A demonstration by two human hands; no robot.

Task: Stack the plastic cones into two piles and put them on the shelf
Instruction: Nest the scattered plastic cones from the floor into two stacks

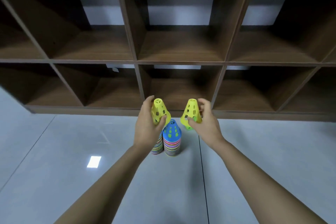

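- The left hand (146, 125) curls round a yellow perforated plastic cone (158, 110), held tip-up just above the piles, likely so it drops straight on.
- The right hand (207, 122) grips a second yellow cone (190, 111) the same way — one per pile, I judge.
- On the grey tiled floor (72, 151), before the dark wooden cubby shelf (181, 62), stand the blue-topped pile (171, 136) and a striped pile (157, 146) half hidden behind the left hand.
- A green piece (190, 127) under the second cone may be a nested cone — hard to tell.
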